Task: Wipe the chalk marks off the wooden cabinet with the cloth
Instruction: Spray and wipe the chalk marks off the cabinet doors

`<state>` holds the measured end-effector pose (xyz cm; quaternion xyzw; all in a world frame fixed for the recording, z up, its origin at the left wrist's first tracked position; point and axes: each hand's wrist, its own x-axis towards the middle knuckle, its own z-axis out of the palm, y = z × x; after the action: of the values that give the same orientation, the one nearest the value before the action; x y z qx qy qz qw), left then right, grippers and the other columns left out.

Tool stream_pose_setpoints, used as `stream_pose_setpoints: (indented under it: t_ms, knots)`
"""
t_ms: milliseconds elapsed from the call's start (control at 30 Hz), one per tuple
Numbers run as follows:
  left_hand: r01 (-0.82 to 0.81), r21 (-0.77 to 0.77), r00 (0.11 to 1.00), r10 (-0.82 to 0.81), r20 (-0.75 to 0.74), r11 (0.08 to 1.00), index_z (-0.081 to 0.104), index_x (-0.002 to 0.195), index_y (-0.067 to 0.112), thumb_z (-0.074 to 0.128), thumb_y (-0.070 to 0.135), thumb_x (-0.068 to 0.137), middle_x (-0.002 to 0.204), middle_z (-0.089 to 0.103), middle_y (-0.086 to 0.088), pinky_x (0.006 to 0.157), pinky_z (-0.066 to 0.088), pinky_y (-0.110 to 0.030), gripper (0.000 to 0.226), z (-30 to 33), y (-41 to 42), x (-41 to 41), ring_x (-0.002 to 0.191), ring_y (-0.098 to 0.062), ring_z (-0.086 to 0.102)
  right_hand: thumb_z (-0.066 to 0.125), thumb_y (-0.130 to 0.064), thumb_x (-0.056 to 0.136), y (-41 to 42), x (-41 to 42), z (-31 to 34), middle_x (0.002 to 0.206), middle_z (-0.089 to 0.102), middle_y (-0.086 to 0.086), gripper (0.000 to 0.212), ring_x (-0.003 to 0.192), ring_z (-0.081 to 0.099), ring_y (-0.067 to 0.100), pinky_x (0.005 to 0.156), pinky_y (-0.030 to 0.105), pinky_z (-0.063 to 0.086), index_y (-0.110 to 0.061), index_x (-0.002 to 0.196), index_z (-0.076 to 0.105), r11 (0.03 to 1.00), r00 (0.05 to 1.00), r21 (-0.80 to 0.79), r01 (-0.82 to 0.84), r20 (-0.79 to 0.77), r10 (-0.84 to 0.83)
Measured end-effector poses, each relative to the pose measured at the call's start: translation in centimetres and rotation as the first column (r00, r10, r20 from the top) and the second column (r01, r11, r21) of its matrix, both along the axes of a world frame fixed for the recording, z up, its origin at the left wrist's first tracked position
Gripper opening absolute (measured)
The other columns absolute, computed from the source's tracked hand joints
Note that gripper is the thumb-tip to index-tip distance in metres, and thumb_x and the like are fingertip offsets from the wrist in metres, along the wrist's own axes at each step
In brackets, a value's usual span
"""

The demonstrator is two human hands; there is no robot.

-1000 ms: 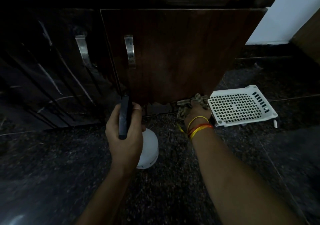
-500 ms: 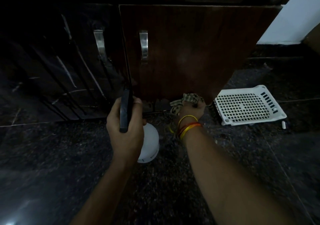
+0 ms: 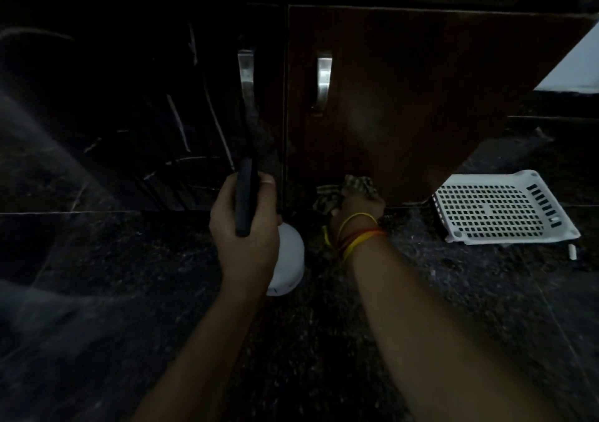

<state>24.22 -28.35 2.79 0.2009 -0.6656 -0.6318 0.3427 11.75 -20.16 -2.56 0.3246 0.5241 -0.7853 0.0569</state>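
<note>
The wooden cabinet (image 3: 421,97) fills the top of the head view, with two doors and two metal handles. White chalk marks (image 3: 178,123) streak the dark left door. My right hand (image 3: 358,206), with yellow and red threads on its wrist, is shut on a checked cloth (image 3: 340,188) pressed to the bottom edge of the brown right door. My left hand (image 3: 246,227) grips a dark slim phone (image 3: 245,194) upright, in front of the gap between the doors.
A white round object (image 3: 288,259) sits on the dark speckled stone floor (image 3: 324,340), partly behind my left hand. A white perforated plastic tray (image 3: 499,209) lies on the floor to the right of the cabinet. A pale wall shows at the top right.
The view has shifted left, so the cabinet sits further right in frame. My right hand with the cloth slid left along the right door's bottom edge. The left hand keeps holding the phone.
</note>
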Motion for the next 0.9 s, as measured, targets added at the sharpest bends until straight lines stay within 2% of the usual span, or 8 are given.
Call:
stream_pose_setpoints:
  t_ms: [67,133,200,333,500,633,800,900]
  knots:
    - [0.009,0.001,1.0,-0.009,0.005,1.0,0.062,0.089,0.014,0.055,0.017,0.1,0.074,0.056,-0.016,0.055,0.046,-0.025,0.013,0.0,-0.1,0.2,0.058,-0.018,0.055,0.055,-0.004,0.092,-1.3,-0.1,-1.1,0.085,0.063,0.025,0.013,0.055,0.065,0.027,0.053,0.04,0.054,0.002,0.102,0.052,0.996,0.994,-0.031,0.087,-0.069,-0.089]
    - [0.013,-0.004,1.0,-0.013,0.011,1.0,0.061,0.089,0.01,0.055,0.018,0.1,0.066,0.053,-0.006,0.055,0.045,-0.026,0.014,-0.2,-0.2,0.4,0.058,-0.019,0.054,0.046,0.001,0.094,-2.6,0.6,-1.3,0.09,0.06,0.027,0.022,0.052,0.062,0.027,0.051,0.034,0.051,0.011,0.113,0.048,0.999,0.999,-0.047,-0.018,-0.031,0.017]
    - [0.015,-0.02,1.0,-0.015,0.011,1.0,0.059,0.087,0.01,0.056,0.019,0.099,0.063,0.051,-0.006,0.054,0.046,-0.032,0.015,-0.5,-0.3,0.6,0.058,-0.025,0.054,0.052,0.002,0.09,-3.7,0.8,-1.2,0.115,0.057,0.023,0.038,0.076,0.062,0.03,0.065,0.036,0.05,0.001,0.126,0.04,0.996,0.996,-0.024,-0.085,0.026,0.086]
    - [0.01,-0.032,1.0,-0.01,0.007,0.999,0.058,0.091,0.01,0.055,0.017,0.1,0.068,0.048,-0.021,0.054,0.043,-0.039,0.012,-0.5,-0.3,0.8,0.062,-0.039,0.049,0.074,-0.005,0.075,-4.3,1.1,0.2,0.108,0.053,0.018,0.044,0.093,0.056,0.027,0.085,0.039,0.05,-0.008,0.105,0.043,0.947,0.984,0.303,-0.11,-0.103,0.148]
    - [-0.015,-0.005,1.0,0.015,0.009,1.0,0.057,0.091,0.007,0.054,0.013,0.101,0.067,0.045,-0.01,0.054,0.039,-0.022,0.011,-0.5,-0.4,0.8,0.058,-0.027,0.042,0.073,-0.001,0.069,-3.7,2.4,0.5,0.122,0.045,0.021,0.039,0.103,0.052,0.031,0.088,0.034,0.045,0.0,0.101,0.053,0.703,0.857,0.709,0.056,-0.395,0.33]
    - [-0.005,0.009,1.0,0.005,0.0,1.0,0.058,0.091,0.005,0.053,0.015,0.101,0.07,0.044,-0.027,0.053,0.04,-0.035,0.014,-0.7,-0.7,1.5,0.061,-0.04,0.041,0.066,-0.001,0.074,-3.5,3.1,-0.9,0.129,0.039,0.019,0.039,0.106,0.05,0.033,0.09,0.036,0.044,-0.007,0.109,0.05,0.523,0.81,0.847,-0.096,-0.239,0.535]
    - [-0.049,0.016,0.999,0.049,0.011,0.999,0.06,0.096,0.007,0.054,0.014,0.1,0.071,0.047,-0.021,0.052,0.041,-0.033,0.01,-0.8,-1.5,1.9,0.062,-0.037,0.044,0.068,-0.002,0.073,-4.0,3.5,0.8,0.122,0.045,0.018,0.036,0.1,0.053,0.033,0.081,0.03,0.041,-0.005,0.106,0.055,0.524,0.786,0.852,-0.001,-0.323,0.528]
    - [-0.075,0.0,0.997,0.075,0.013,0.997,0.059,0.094,0.009,0.053,0.015,0.101,0.071,0.046,-0.021,0.052,0.04,-0.031,0.011,-0.9,-1.7,1.8,0.06,-0.035,0.042,0.07,-0.007,0.072,-4.6,3.5,2.3,0.118,0.046,0.016,0.034,0.1,0.054,0.032,0.077,0.032,0.046,-0.007,0.102,0.056,0.514,0.694,0.847,0.138,-0.453,0.559]
